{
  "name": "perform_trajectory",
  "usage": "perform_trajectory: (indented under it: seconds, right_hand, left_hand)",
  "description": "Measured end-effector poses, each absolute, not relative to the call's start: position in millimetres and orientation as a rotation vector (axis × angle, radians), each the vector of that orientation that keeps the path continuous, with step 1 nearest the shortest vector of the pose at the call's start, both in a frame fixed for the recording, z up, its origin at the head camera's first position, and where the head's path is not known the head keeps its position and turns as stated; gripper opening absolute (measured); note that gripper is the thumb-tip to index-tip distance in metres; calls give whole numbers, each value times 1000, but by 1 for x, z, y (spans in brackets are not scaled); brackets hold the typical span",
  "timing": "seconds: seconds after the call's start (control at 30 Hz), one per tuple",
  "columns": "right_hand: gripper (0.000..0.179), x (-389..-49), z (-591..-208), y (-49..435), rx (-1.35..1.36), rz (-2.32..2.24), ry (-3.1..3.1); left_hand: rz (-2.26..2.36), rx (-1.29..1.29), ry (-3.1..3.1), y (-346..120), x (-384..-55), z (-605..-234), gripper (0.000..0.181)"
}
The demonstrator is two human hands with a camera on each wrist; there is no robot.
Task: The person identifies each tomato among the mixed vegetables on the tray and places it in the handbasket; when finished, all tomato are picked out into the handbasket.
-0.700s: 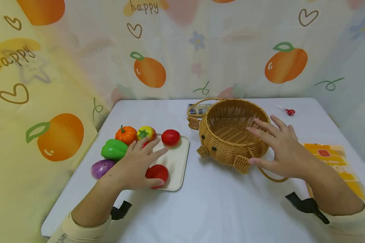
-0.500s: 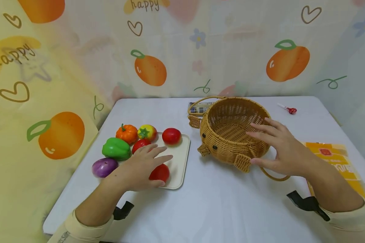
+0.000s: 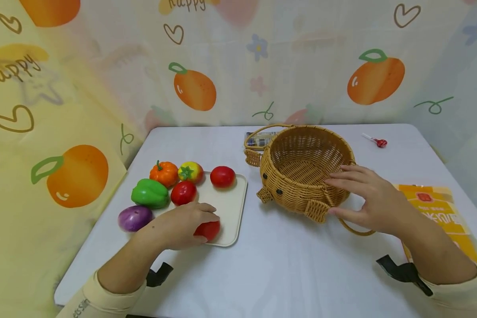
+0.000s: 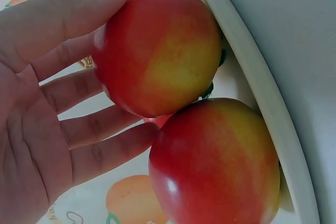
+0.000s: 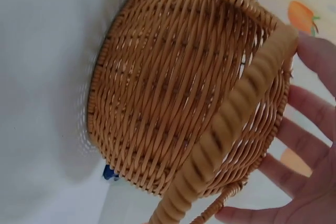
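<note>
My left hand (image 3: 180,226) is over the cream tray (image 3: 232,216), its thumb and fingers bent round a round red tomato (image 3: 209,230). In the left wrist view this tomato (image 4: 163,51) shows a yellowish patch and bits of green at its stem. A second red-yellow fruit (image 4: 215,166) lies against it, hidden under the hand in the head view. My right hand (image 3: 381,203), fingers spread and fairly straight, is at the right side of the wicker basket (image 3: 298,194). Its fingertips reach the basket's rim; whether they press on it I cannot tell.
Left of and on the tray sit a purple eggplant (image 3: 135,218), a green pepper (image 3: 150,193), an orange pumpkin (image 3: 164,174), a yellow-red tomato (image 3: 191,172) and two red ones. A lollipop (image 3: 380,143), a yellow packet (image 3: 431,207) and a clear packet (image 3: 258,139) lie around the basket.
My left hand has come down and its fingers have closed round the tomato, uncovering the red one behind. My right hand's fingers have drawn slightly closer together by the basket rim.
</note>
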State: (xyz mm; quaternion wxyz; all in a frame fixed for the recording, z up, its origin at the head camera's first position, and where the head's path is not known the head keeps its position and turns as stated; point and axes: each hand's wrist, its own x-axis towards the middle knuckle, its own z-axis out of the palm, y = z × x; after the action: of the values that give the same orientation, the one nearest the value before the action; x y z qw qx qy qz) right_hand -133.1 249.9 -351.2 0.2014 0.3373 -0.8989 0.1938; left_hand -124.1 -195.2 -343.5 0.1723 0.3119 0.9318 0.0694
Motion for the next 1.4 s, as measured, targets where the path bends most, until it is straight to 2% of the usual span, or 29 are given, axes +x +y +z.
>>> perform_trajectory:
  seconds: [0.3,0.47,0.7,1.07,1.4]
  right_hand:
    - [71,-128,-352,243,884,498,-2481]
    - [56,-124,-352,235,848,543,-2506]
    - [56,-116,-350,221,772,552,-2560]
    - [53,-113,-349,206,772,508,-2568]
    - [55,-111,-353,196,825,473,-2532]
  left_hand:
    - [217,813,2611,-196,-126,-344,54]
    - [205,799,2617,-197,-125,-344,55]
    - [207,811,2618,-197,-127,-344,55]
    - [238,933,2668,-196,-136,-332,53]
    - [250,1095,2789,-186,-152,-303,54]
